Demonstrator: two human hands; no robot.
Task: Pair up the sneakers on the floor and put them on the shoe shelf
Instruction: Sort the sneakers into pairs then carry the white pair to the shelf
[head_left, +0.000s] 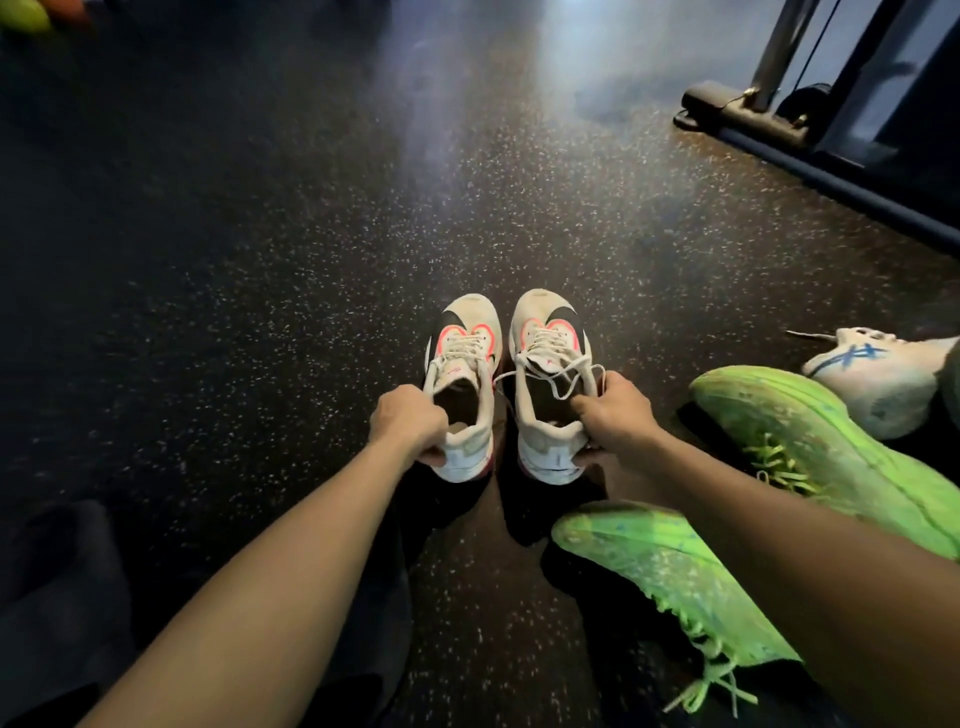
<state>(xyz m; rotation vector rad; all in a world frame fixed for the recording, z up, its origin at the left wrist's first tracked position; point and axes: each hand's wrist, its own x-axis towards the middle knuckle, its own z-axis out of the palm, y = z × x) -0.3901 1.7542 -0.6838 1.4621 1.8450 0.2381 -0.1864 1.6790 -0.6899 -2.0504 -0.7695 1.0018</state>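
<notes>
Green sneakers (675, 582) nearest, right; white pair (498, 384) ahead, side by side on floor (260, 260). Left hand (408, 421), right hand (615, 410): each grip pinching one heel collar. Best lifted level, toes aligned; shelf unseen.

Both bare arms reach forward, left grip (410, 423) and right grip (615, 410) curled tight (knuckles up).

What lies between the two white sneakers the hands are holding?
Head view: between the left white sneaker and the right white sneaker only a narrow strip of dark speckled floor shows, crossed by a loose lace.
</notes>
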